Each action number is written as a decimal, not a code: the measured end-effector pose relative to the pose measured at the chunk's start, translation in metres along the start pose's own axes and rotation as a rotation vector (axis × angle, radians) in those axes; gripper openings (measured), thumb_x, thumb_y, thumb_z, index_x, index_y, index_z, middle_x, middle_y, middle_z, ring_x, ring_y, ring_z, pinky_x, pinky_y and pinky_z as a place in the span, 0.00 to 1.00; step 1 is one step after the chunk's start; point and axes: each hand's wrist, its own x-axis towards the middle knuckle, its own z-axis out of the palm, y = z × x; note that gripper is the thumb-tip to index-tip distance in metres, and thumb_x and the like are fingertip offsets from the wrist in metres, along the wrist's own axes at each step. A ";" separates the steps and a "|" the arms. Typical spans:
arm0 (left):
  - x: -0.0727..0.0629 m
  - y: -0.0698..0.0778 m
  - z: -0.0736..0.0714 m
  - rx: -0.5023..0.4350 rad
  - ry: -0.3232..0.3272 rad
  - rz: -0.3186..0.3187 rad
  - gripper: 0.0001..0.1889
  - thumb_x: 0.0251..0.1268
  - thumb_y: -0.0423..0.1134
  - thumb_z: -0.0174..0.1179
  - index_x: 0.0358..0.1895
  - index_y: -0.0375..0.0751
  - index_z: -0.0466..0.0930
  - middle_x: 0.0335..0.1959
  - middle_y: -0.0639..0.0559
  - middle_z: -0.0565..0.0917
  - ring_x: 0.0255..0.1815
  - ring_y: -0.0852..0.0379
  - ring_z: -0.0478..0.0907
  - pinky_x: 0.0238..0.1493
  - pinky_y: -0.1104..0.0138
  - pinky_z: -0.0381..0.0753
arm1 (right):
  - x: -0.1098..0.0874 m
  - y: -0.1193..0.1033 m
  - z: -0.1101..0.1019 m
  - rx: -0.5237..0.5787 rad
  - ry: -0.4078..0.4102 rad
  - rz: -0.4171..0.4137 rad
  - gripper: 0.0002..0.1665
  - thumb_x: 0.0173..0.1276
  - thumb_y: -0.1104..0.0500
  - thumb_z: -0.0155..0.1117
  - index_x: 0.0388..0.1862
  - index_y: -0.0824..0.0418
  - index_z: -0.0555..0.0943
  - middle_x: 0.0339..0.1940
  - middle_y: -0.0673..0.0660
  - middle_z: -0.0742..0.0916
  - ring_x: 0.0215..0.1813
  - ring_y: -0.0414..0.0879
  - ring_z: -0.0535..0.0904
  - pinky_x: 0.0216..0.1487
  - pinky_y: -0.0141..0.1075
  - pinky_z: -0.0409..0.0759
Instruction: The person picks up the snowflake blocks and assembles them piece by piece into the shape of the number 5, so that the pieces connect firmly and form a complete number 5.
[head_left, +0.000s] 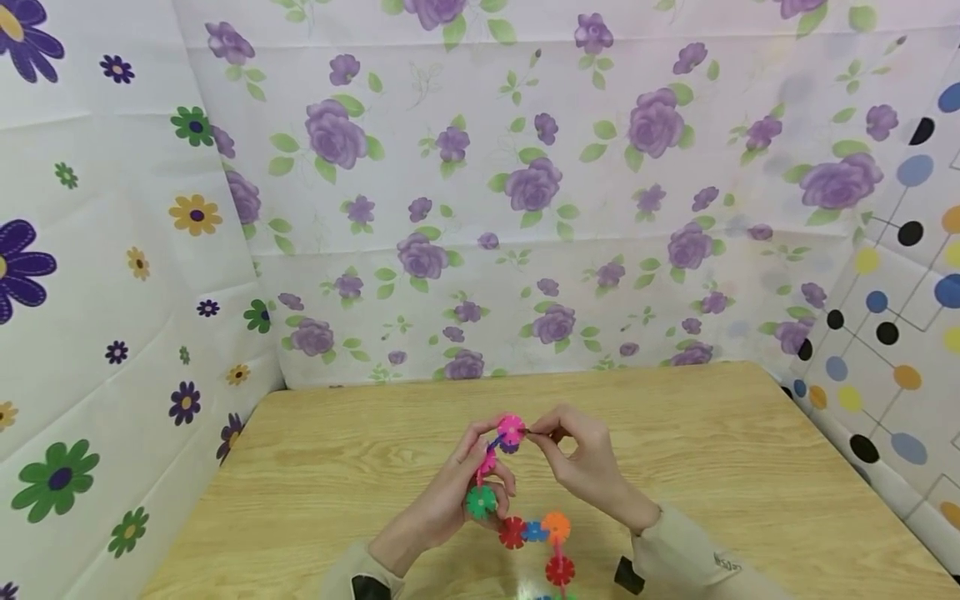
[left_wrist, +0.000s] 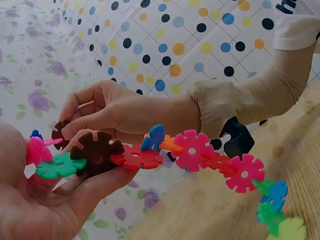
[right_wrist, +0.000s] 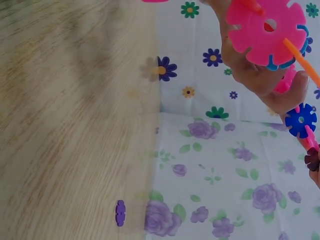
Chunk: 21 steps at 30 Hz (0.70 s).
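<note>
A chain of interlocking notched plastic discs runs through my left hand (head_left: 442, 500), whose fingers and thumb hold it near its upper end. A pink disc (head_left: 512, 429) tops the chain in the head view, with a green disc (head_left: 481, 501) lower by the palm. Between thumb and fingertips my right hand (head_left: 588, 458) pinches a dark brown disc (left_wrist: 61, 134), right at the edge of the pink one. Another brown disc (left_wrist: 97, 152) lies along the left fingers. From there the chain hangs away through a red disc (head_left: 513, 532) and an orange disc (head_left: 557, 527).
The wood-grain table (head_left: 337, 450) stands against a flower-printed cloth (head_left: 465, 208) at the back, with patterned cloths on both sides too. On the tabletop lies a loose purple disc (right_wrist: 120, 213). The chain's lower end runs out of the head view at the front.
</note>
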 end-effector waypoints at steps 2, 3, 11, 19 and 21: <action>-0.001 0.003 0.000 -0.009 -0.008 0.007 0.23 0.80 0.54 0.28 0.74 0.63 0.45 0.33 0.56 0.81 0.27 0.63 0.81 0.29 0.66 0.83 | 0.002 0.000 0.000 -0.002 0.002 -0.001 0.14 0.53 0.76 0.70 0.35 0.62 0.81 0.30 0.55 0.85 0.27 0.41 0.81 0.31 0.23 0.78; -0.001 0.004 0.000 -0.013 -0.009 0.010 0.23 0.80 0.54 0.28 0.73 0.63 0.45 0.33 0.56 0.81 0.28 0.62 0.81 0.30 0.66 0.83 | 0.002 0.000 0.000 -0.003 0.001 -0.001 0.16 0.51 0.77 0.70 0.36 0.61 0.81 0.31 0.55 0.85 0.28 0.41 0.81 0.31 0.23 0.79; -0.004 0.015 -0.002 -0.010 -0.041 0.029 0.25 0.81 0.49 0.33 0.75 0.62 0.43 0.35 0.56 0.82 0.31 0.61 0.82 0.33 0.64 0.84 | 0.009 0.002 -0.003 0.050 -0.083 0.017 0.20 0.50 0.78 0.70 0.38 0.59 0.82 0.33 0.54 0.86 0.33 0.42 0.83 0.31 0.24 0.80; -0.008 0.018 -0.005 -0.019 -0.085 0.033 0.27 0.81 0.45 0.33 0.78 0.60 0.39 0.36 0.56 0.83 0.32 0.61 0.83 0.37 0.65 0.85 | 0.008 0.004 -0.004 0.092 -0.150 0.115 0.15 0.58 0.72 0.69 0.41 0.57 0.82 0.36 0.53 0.87 0.37 0.40 0.83 0.31 0.27 0.81; -0.010 0.017 -0.007 -0.037 -0.080 0.030 0.27 0.81 0.46 0.33 0.77 0.61 0.40 0.36 0.56 0.83 0.33 0.61 0.83 0.39 0.65 0.85 | 0.007 0.005 -0.004 0.092 -0.162 0.144 0.14 0.59 0.70 0.68 0.41 0.56 0.82 0.37 0.53 0.87 0.37 0.39 0.83 0.31 0.28 0.82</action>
